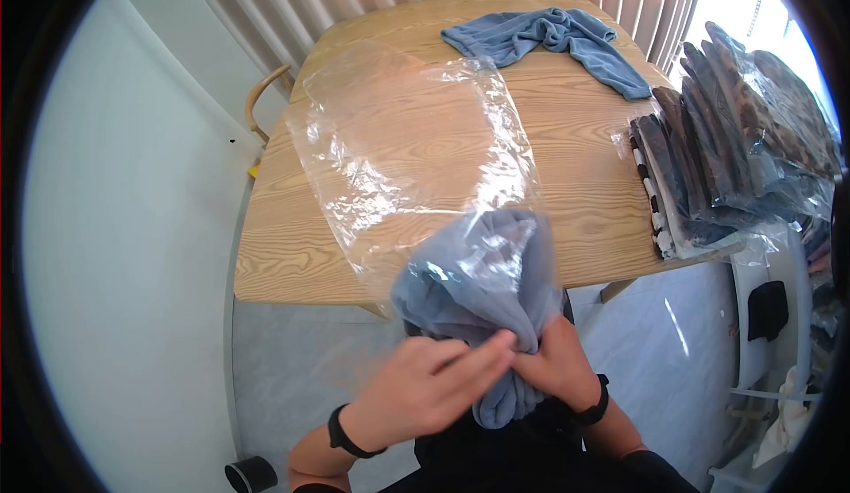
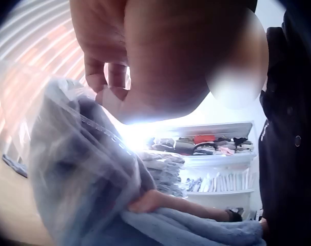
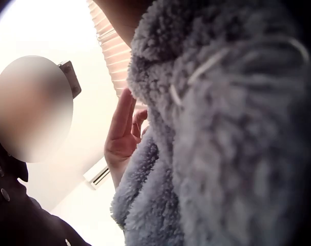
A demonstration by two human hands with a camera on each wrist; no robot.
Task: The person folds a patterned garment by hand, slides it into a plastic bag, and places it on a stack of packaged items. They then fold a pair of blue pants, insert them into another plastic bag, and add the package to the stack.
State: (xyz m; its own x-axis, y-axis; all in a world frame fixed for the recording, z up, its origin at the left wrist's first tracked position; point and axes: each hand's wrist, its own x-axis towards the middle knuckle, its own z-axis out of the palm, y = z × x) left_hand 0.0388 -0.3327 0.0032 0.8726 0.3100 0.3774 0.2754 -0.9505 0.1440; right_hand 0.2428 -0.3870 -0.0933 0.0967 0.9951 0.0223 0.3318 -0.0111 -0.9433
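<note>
A blue-grey fleece garment [image 1: 460, 271] lies bunched at the table's near edge, its upper part inside a clear plastic bag [image 1: 407, 139] spread flat over the table. My right hand [image 1: 562, 364] grips the garment's lower folds, which hang past the edge. Over those folds, my left hand [image 1: 425, 387] has its fingers extended; whether they touch the cloth I cannot tell. The left wrist view shows the left hand [image 2: 150, 61] above the bagged garment [image 2: 83, 169]. Fluffy cloth [image 3: 227, 133] fills much of the right wrist view, with the left hand [image 3: 122, 141] beside it.
Another blue-grey garment [image 1: 522, 37] lies at the table's far right. Bagged folded clothes [image 1: 708, 147] are stacked on the right edge, above a white bin [image 1: 753, 351]. A chair [image 1: 257, 103] stands left, and a black bin [image 1: 251, 475] is on the floor.
</note>
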